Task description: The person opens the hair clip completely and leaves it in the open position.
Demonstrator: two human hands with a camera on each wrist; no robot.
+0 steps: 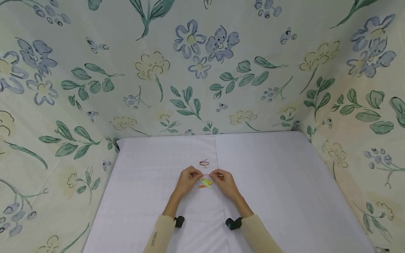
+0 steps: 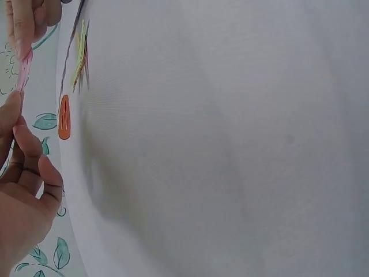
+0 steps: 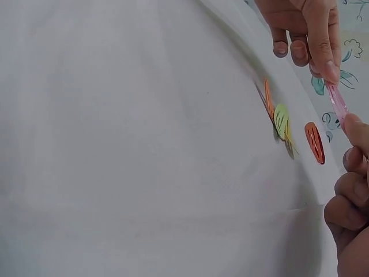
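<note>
A pink snap hair clip (image 1: 206, 175) is stretched between my two hands above the table. My left hand (image 1: 187, 180) pinches one end between thumb and fingertips, while the thumb and fingers of my right hand (image 1: 224, 181) pinch the other. In the right wrist view the pink clip (image 3: 337, 103) shows its slim, slotted body. Just below the hands lies a small heap of yellow, green and orange hair clips (image 1: 207, 183). Farther back, beyond the hands, rest several thin reddish-brown clips (image 1: 204, 163).
A white cloth with creases covers the table (image 1: 269, 182). Floral curtains (image 1: 196, 70) hang behind it and along both sides. Each wrist carries a dark camera, one of them the right wrist camera (image 1: 234, 223).
</note>
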